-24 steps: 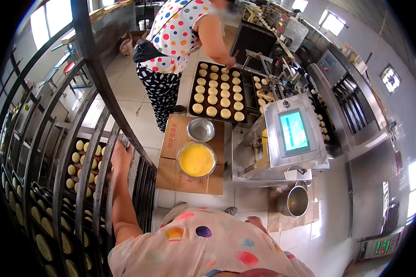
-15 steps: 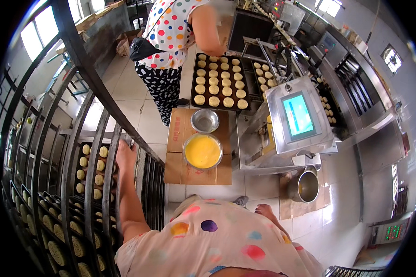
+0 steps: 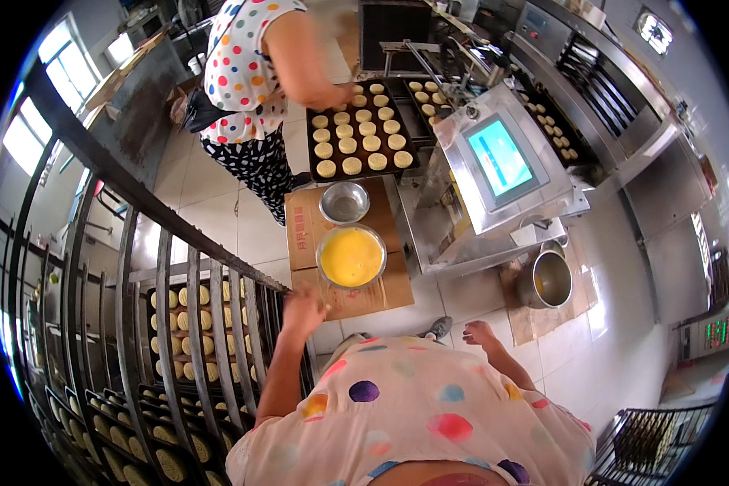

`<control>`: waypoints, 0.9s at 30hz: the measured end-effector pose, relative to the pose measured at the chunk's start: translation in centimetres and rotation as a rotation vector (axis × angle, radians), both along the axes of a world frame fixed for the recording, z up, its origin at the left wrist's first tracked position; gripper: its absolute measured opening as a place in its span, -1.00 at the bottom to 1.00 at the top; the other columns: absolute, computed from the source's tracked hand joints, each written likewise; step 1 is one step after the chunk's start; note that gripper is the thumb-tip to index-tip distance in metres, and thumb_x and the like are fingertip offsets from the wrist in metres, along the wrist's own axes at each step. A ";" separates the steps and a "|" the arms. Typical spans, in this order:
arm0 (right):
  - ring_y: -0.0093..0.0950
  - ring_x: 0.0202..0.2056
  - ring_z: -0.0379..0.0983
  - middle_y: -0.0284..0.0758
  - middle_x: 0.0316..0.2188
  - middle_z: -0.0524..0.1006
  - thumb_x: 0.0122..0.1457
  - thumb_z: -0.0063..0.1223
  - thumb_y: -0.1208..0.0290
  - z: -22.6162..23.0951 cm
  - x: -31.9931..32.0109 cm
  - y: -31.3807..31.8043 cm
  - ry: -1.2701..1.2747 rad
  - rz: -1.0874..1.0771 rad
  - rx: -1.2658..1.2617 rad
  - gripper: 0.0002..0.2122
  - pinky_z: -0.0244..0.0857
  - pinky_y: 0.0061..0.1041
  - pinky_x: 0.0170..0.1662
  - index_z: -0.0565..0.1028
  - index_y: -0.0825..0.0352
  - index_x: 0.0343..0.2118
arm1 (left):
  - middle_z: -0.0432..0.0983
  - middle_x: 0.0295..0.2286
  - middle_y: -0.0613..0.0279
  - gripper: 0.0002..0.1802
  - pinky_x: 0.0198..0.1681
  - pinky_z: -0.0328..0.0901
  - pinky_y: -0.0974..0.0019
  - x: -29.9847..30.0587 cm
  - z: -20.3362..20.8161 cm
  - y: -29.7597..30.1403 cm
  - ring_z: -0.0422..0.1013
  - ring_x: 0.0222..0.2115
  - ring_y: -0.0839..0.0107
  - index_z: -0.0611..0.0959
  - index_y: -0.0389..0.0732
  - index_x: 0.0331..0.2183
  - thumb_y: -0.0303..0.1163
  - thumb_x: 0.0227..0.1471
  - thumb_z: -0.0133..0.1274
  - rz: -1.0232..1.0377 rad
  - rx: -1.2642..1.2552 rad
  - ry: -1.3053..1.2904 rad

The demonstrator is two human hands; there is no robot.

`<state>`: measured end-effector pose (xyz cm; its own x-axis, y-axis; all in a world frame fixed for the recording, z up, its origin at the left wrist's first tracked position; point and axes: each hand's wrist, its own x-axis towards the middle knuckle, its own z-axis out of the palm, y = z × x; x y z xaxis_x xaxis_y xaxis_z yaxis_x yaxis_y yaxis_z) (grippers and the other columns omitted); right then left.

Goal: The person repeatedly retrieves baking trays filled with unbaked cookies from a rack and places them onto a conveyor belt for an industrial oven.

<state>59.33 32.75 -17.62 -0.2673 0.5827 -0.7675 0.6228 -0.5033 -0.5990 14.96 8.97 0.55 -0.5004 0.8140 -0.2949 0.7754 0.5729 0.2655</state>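
Note:
My left hand (image 3: pixel 304 311) is in the air beside the metal rack (image 3: pixel 194 231), close to the near left corner of the cardboard sheet (image 3: pixel 308 301). It holds nothing and its fingers are loosely apart. On the cardboard stands a steel bowl of yellow liquid (image 3: pixel 351 257), with a smaller steel bowl (image 3: pixel 344 202) just behind it. My right hand (image 3: pixel 481 333) hangs at my right side, its fingers loosely apart and nothing in them. Behind the rack's bars lies a dark tray with rows of round pastries (image 3: pixel 197 320); more loaded trays are stacked lower down.
A co-worker (image 3: pixel 247 89) reaches over a black tray of round pastries (image 3: pixel 368 142) at the far side. Right of it stands a machine with a bright screen (image 3: pixel 500 158). A steel pot (image 3: pixel 549 279) sits on cardboard on the floor. Another rack (image 3: pixel 648 441) is at lower right.
My left hand has come away from the tray in the rack and moved right, toward the cardboard. That tray now shows more pastries behind the bars. My view has shifted to the right.

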 end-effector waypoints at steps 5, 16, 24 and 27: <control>-0.41 -0.49 0.50 -0.25 -0.42 0.50 0.07 -0.07 0.41 1.3 0.2 -1.0 0.019 -0.116 -0.011 -0.77 0.40 -0.49 -0.51 0.40 0.35 -0.21 | 0.38 -0.23 -0.16 -0.47 -0.16 0.25 0.10 3.3 -4.2 1.9 0.33 -0.19 -0.02 0.42 -0.30 -0.17 -0.08 -0.08 0.00 -0.369 -0.112 -0.318; -0.36 -0.51 0.51 -0.21 -0.43 0.51 0.04 -0.06 0.40 1.6 10.6 -6.2 -0.152 -0.350 -0.147 -0.78 0.42 -0.40 -0.51 0.41 0.35 -0.24 | 0.45 -0.32 -0.11 -0.52 -0.23 0.28 0.09 8.8 -3.9 6.1 0.38 -0.26 0.02 0.45 -0.29 -0.24 -0.08 -0.07 -0.01 -0.630 -0.116 -0.260; -0.38 -0.56 0.50 -0.22 -0.49 0.52 0.02 -0.07 0.41 0.6 17.2 -4.4 -0.036 -0.372 -0.051 -0.79 0.41 -0.45 -0.54 0.45 0.41 -0.32 | 0.46 -0.35 -0.10 -0.55 -0.25 0.28 0.08 15.5 -3.0 8.5 0.39 -0.28 0.02 0.48 -0.29 -0.29 -0.07 -0.07 -0.03 -0.659 -0.098 -0.257; -0.40 -0.56 0.50 -0.23 -0.48 0.52 0.02 -0.08 0.40 0.6 18.6 -2.3 0.034 -0.418 0.009 -0.77 0.40 -0.47 -0.54 0.45 0.40 -0.28 | 0.46 -0.35 -0.09 -0.55 -0.25 0.27 0.08 18.9 -3.2 10.2 0.39 -0.28 0.03 0.48 -0.29 -0.29 -0.08 -0.08 -0.02 -0.711 -0.199 -0.253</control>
